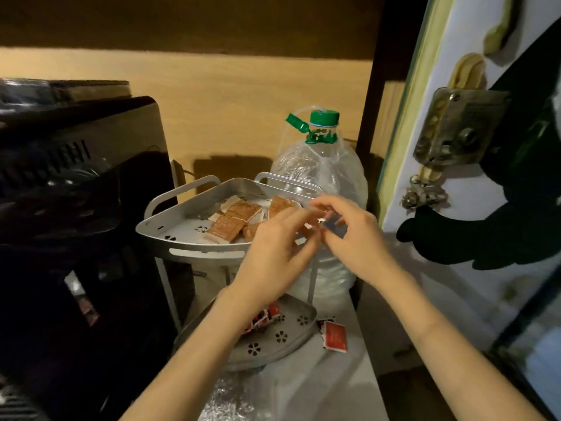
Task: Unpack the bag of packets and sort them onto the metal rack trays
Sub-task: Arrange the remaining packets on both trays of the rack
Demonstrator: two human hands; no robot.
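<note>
A grey metal corner rack has an upper tray (170, 230) holding several orange-brown packets (227, 227) and a lower tray (288, 332) with red packets (261, 319) partly hidden under my left forearm. My left hand (279, 241) and my right hand (349, 232) meet above the upper tray's right end. Their fingertips pinch a small clear bag (318, 221) between them; it is blurred and its contents are unclear. One red packet (334, 335) lies on the counter beside the lower tray.
A large clear water bottle (321, 171) with a green cap stands right behind the rack. A black appliance (76, 208) fills the left side. A door with a metal lock (455, 129) is at the right. Crinkled foil (230, 399) lies on the counter in front.
</note>
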